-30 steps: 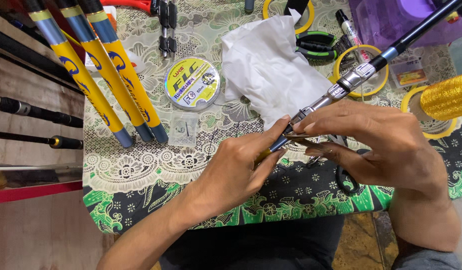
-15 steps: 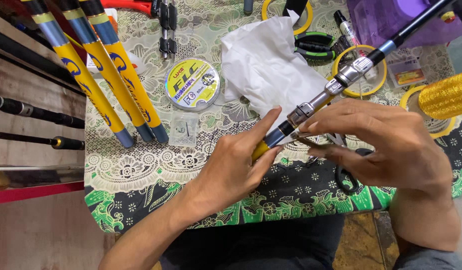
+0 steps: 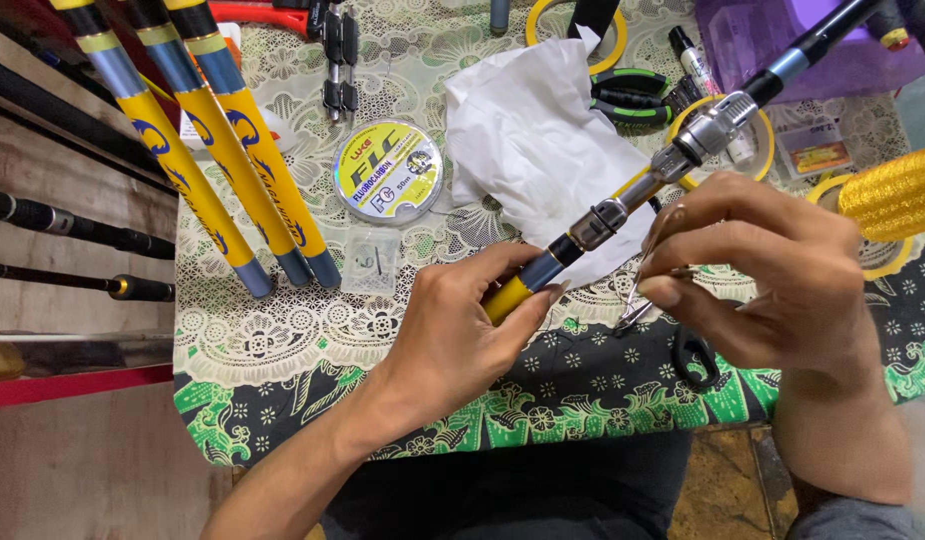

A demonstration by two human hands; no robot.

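Observation:
My left hand [image 3: 462, 340] grips the yellow butt end of a fishing rod [image 3: 622, 205]. The rod runs up and to the right, past silver reel-seat rings, into a black shaft. My right hand [image 3: 772, 290] is just right of the rod, thumb and forefinger pinched on what looks like a thin thread by the rings. Small scissors [image 3: 682, 345] with black handles lie on the cloth under that hand, partly hidden.
Three yellow and blue rod sections [image 3: 222, 150] lie at the left on the patterned tablecloth [image 3: 312, 330]. Around them are a round line spool [image 3: 387, 170], crumpled white paper [image 3: 527, 140], a gold thread spool [image 3: 897, 190], yellow tape rings, pliers [image 3: 627, 95] and a purple box [image 3: 752, 40]. Dark rods [image 3: 72, 225] rest on the bench at left.
The right hand has come off the rod and drawn back to the right. The left hand keeps hold of the rod, whose butt now sits a little lower.

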